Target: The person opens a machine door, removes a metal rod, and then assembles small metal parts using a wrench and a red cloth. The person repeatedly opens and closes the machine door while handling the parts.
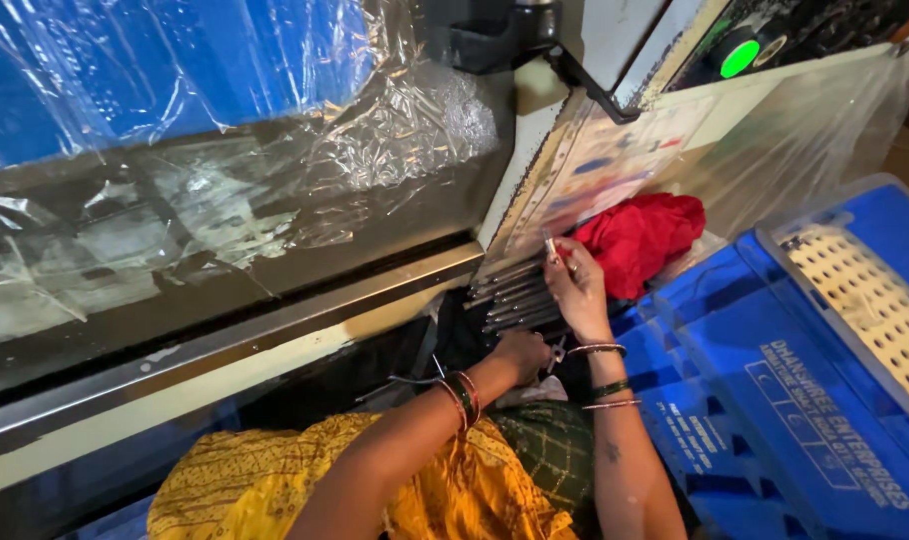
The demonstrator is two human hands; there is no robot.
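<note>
The person's right hand point(573, 283) is pinching a small silvery metal piece point(553, 250) between its fingertips, holding it above a row of long thin grey metal rods point(515, 295) lying side by side beside the machine's edge. The left hand point(523, 352) is resting curled at the near end of those rods; what it is gripping cannot be told. A crumpled red cloth point(643, 238) is lying just beside the right hand, against a blue plastic crate point(775, 380).

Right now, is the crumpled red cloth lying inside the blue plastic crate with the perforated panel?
No. The crumpled red cloth lies beside the right hand, to the left of the blue plastic crate and outside its rim.
</note>
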